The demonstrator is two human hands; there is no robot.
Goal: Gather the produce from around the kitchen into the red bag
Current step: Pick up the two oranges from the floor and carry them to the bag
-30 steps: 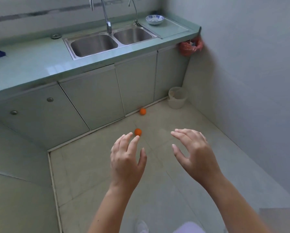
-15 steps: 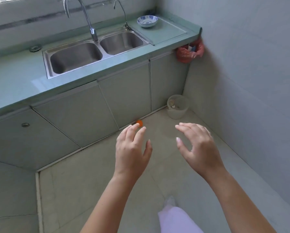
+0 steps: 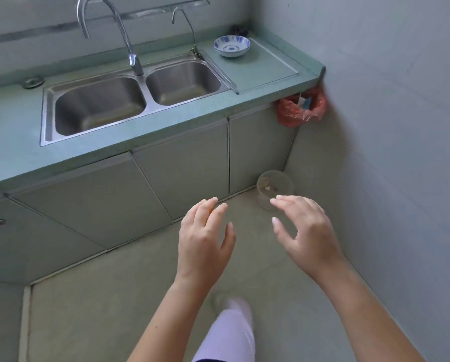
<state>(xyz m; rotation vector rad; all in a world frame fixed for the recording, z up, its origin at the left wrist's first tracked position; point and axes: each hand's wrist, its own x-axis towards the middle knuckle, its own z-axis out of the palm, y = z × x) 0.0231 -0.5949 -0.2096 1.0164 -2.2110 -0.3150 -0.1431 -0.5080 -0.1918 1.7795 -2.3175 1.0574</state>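
The red bag (image 3: 300,108) hangs under the counter's right corner, against the wall, with something white and blue inside it. My left hand (image 3: 205,239) is held out over the floor, fingers spread and empty. A sliver of an orange fruit (image 3: 211,210) shows between its fingers, on the floor by the cabinet base; the rest is hidden. My right hand (image 3: 304,233) hovers beside it, also spread and empty, just below a small pail.
A clear plastic pail (image 3: 274,189) stands on the floor in the corner. A double steel sink (image 3: 137,97) with a tall tap is set in the green counter; a blue-and-white bowl (image 3: 231,46) sits at its right. My leg (image 3: 229,333) steps forward below.
I have walked closer to the sink and corner. Two oranges lay on the floor before; now both are behind my left hand, with only a sliver showing. Both hands stay spread.
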